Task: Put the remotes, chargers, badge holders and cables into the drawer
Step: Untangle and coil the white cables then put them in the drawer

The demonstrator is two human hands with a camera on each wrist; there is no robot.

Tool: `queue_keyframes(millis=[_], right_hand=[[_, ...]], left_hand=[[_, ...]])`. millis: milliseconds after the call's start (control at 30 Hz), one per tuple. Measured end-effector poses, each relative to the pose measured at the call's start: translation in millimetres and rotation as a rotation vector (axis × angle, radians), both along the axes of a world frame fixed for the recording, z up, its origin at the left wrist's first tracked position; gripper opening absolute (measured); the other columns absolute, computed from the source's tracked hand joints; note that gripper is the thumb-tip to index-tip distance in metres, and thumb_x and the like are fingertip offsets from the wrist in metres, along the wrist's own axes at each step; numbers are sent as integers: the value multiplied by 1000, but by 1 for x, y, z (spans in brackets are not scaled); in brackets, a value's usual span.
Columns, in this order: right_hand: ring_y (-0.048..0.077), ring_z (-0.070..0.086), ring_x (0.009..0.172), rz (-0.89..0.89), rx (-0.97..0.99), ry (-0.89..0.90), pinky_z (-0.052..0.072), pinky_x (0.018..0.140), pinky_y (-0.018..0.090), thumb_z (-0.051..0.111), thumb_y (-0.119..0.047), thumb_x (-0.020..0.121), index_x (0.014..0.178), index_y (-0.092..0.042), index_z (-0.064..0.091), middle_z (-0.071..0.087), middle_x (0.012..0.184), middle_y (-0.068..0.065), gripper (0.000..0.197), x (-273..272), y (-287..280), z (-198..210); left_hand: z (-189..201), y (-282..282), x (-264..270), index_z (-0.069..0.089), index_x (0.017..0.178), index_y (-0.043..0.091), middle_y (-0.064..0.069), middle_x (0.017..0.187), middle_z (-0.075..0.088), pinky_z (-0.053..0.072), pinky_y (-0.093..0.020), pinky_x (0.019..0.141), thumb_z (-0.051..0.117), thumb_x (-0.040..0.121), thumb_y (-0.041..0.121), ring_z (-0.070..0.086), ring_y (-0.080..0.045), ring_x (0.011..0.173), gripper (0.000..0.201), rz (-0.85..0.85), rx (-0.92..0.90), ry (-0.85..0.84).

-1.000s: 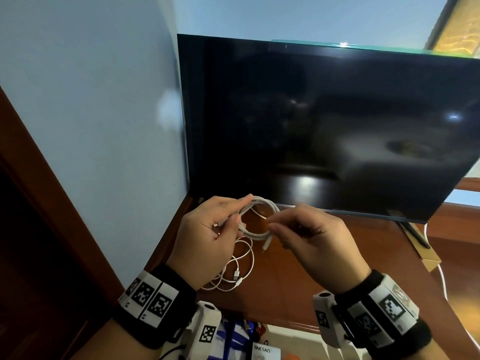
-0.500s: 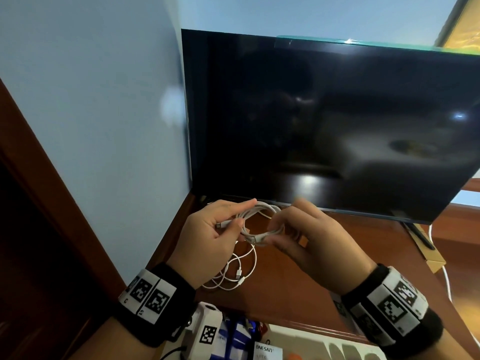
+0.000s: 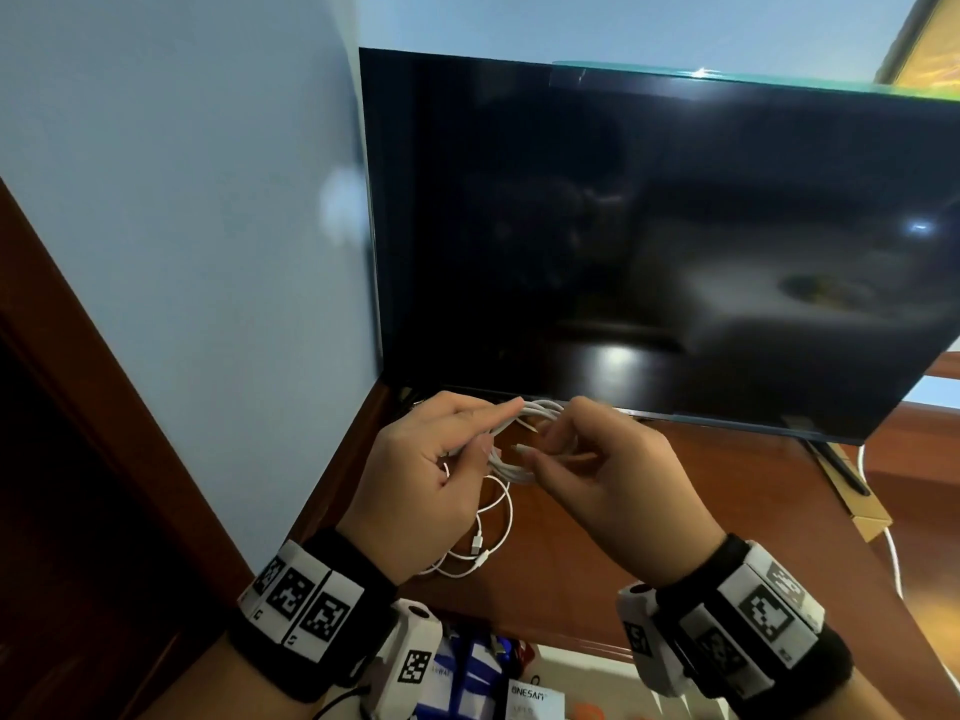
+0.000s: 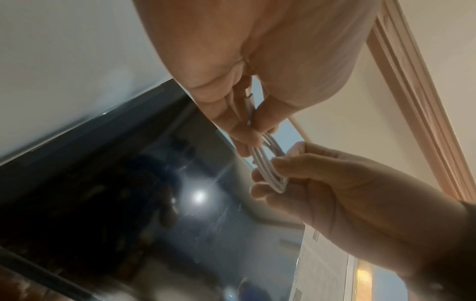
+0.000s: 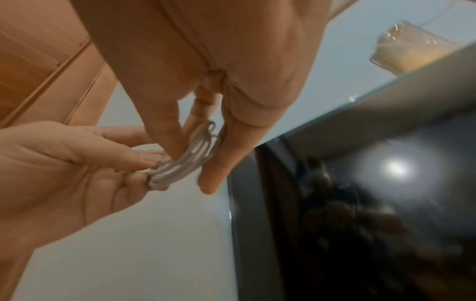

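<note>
A white cable coil (image 3: 524,415) (image 4: 268,165) (image 5: 185,160) hangs in the air in front of the TV, held between both hands. My left hand (image 3: 483,433) pinches one side of the loops between thumb and forefinger. My right hand (image 3: 545,449) pinches the other side, with a plug end sticking out by its fingertips. A second white cable (image 3: 488,532) lies loosely looped on the wooden cabinet top (image 3: 623,574), below my left hand. The open drawer (image 3: 524,683) shows at the bottom edge, holding blue-and-white boxes and a white carton.
A large black TV (image 3: 649,241) stands close behind the hands, against a pale blue wall. Its black foot (image 3: 836,467) and another white cord (image 3: 888,537) are at the right. A dark wooden door frame (image 3: 78,407) runs along the left.
The right hand has turned and closed in on the coil, bringing the loose plug end against the loops. The left hand kept its pinch and barely moved.
</note>
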State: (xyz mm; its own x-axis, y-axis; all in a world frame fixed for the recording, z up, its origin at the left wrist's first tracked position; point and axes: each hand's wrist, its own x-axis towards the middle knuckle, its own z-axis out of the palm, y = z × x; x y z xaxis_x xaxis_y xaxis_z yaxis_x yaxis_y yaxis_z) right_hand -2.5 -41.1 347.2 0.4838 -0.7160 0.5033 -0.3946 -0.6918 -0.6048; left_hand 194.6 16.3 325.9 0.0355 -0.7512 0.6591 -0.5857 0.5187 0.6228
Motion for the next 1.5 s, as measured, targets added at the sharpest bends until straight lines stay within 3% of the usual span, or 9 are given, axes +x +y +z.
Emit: queue_keyframes(millis=[233, 333, 467, 667, 900, 1067, 1167, 1333, 1500], right_hand=[[24, 74, 77, -37, 364, -337, 61, 67, 49, 77, -1, 82, 93, -29, 38, 74, 92, 6, 49, 5, -3, -10], [22, 75, 85, 37, 451, -379, 61, 75, 45, 66, 8, 88, 106, -22, 41, 78, 96, 7, 43, 7, -2, -12], [19, 66, 66, 131, 521, -365, 54, 56, 31, 72, -8, 93, 112, -17, 52, 75, 86, 8, 29, 2, -2, -16], [21, 67, 66, 191, 444, -177, 60, 65, 38, 82, -29, 84, 100, -21, 76, 74, 83, 4, 19, 0, -7, -26], [12, 60, 53, 150, 608, 76, 56, 52, 30, 81, -39, 83, 78, -18, 73, 67, 64, -2, 23, 25, 4, -67], [7, 61, 51, 173, 764, 321, 52, 52, 23, 78, -41, 89, 76, -20, 72, 72, 68, 4, 25, 55, 30, -131], [7, 63, 53, 153, 799, 476, 52, 53, 23, 76, -44, 88, 77, -19, 71, 73, 71, 2, 28, 73, 48, -174], [13, 66, 84, 114, 808, 650, 49, 71, 27, 65, -44, 90, 93, -25, 60, 71, 91, -4, 20, 102, 74, -241], [27, 66, 100, 101, 859, 715, 44, 73, 28, 56, -36, 98, 82, -25, 52, 61, 90, 0, 20, 127, 78, -286]], left_hand=[[4, 3, -4, 70, 132, 15, 7, 117, 70, 58, -18, 80, 65, 97, -4, 69, -8, 100, 40, -15, -51, -28], [5, 3, -5, 71, 131, 14, 6, 119, 70, 59, -21, 83, 64, 98, -4, 70, -9, 105, 38, -47, -49, -24], [3, 1, 1, 71, 131, 15, 10, 119, 70, 60, -22, 82, 63, 99, -2, 71, -9, 102, 37, -38, -12, 15], [-8, 4, 17, 73, 127, 20, 12, 116, 73, 58, -16, 77, 65, 97, -4, 74, -11, 89, 39, 31, 138, 162], [-54, 27, 42, 72, 119, 39, 16, 110, 75, 63, -30, 82, 67, 98, 5, 76, -9, 90, 41, 140, 524, 244], [-107, 62, 72, 72, 112, 28, 5, 101, 79, 64, -32, 82, 67, 96, 1, 76, -9, 93, 32, 163, 858, 316], [-142, 86, 86, 72, 106, 26, 0, 92, 78, 63, -26, 76, 70, 93, 4, 76, -7, 84, 25, 213, 1024, 215], [-206, 107, 98, 70, 101, 25, 9, 93, 72, 61, -27, 78, 72, 91, 14, 70, -4, 83, 15, 305, 1217, 67], [-249, 113, 92, 59, 129, 30, 3, 115, 72, 59, -38, 89, 64, 98, 28, 69, -19, 104, 31, 393, 1353, -252]])
